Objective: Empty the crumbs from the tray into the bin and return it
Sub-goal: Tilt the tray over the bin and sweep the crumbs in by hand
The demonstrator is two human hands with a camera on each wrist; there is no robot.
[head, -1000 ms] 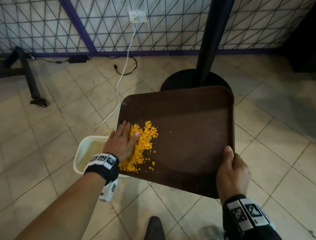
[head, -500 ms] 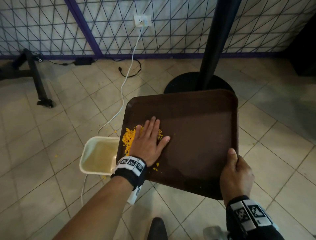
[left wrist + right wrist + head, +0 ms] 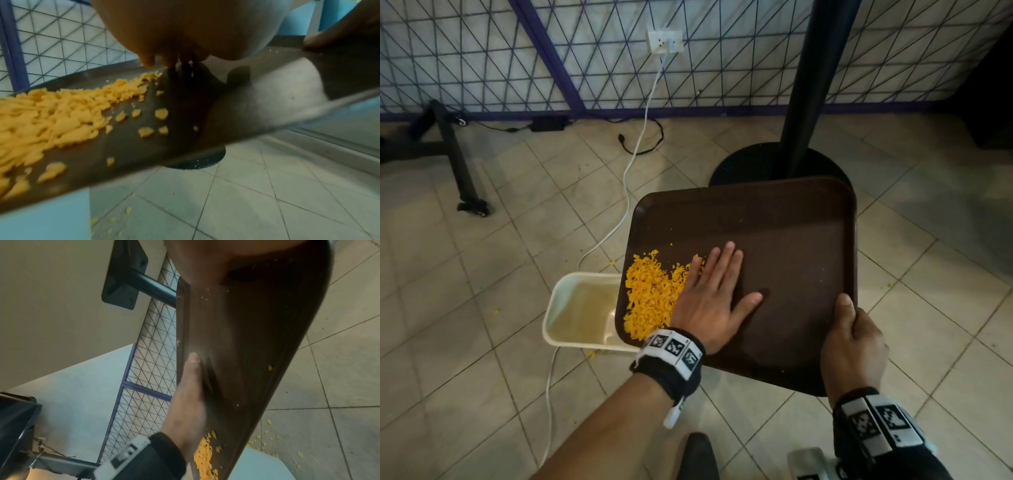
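I see my right hand (image 3: pixel 854 346) gripping the near right corner of the brown tray (image 3: pixel 791 240), held over the bin (image 3: pixel 582 308), while my flat, open-fingered left hand (image 3: pixel 710 301) lies beside the crumbs (image 3: pixel 650 294).

The left hand (image 3: pixel 710 301) lies flat, palm down, fingers (image 3: pixel 726 260) straight and close together, thumb spread to the side — its forearm reaches in from below. The right hand (image 3: pixel 854 342) is curled in a grip — thumb on top, wristbands on both wrists.
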